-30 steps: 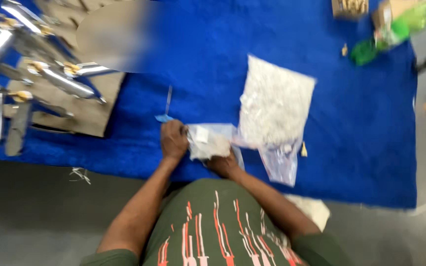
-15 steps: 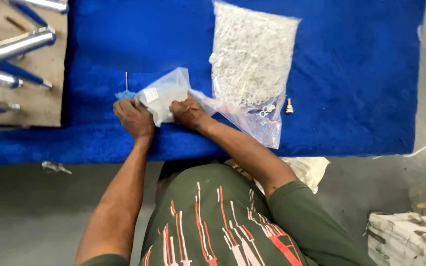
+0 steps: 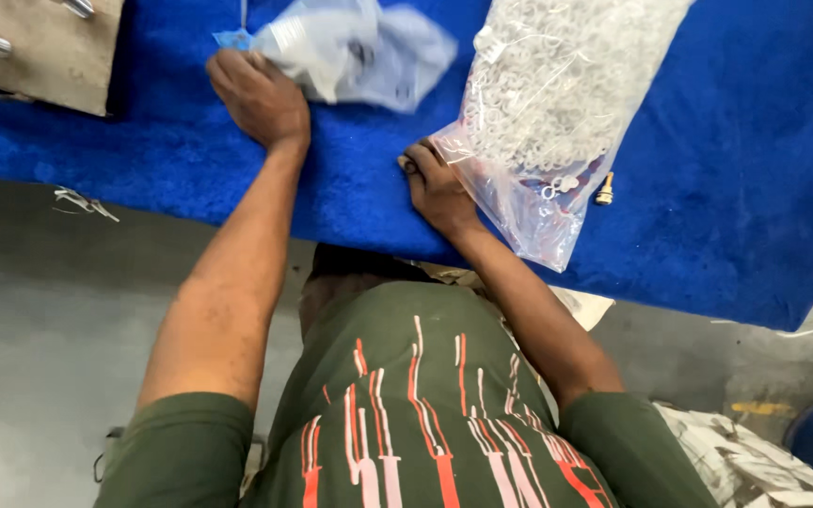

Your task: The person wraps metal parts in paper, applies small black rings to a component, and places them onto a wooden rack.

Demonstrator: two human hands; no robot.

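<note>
My left hand [image 3: 261, 99] lay knuckles-up at the edge of the small crumpled plastic bag [image 3: 355, 47], its grip closed on that bag's near corner, the bag sitting on the blue carpet-like cover [image 3: 190, 160] of the worktop. Half a second before, both hands had been together on that bag — now my right hand [image 3: 435, 188] had come away and rested beside the big clear bag of small white rings [image 3: 557, 103], fingers curled against its lower corner; whether that grip was pinching the plastic or only touching it I could not tell. So the work had shifted from one bag to two. A small brass fitting [image 3: 604, 188] lay just right of the big bag, and a brown board [image 3: 49, 52] with metal parts sat at the far left.
</note>
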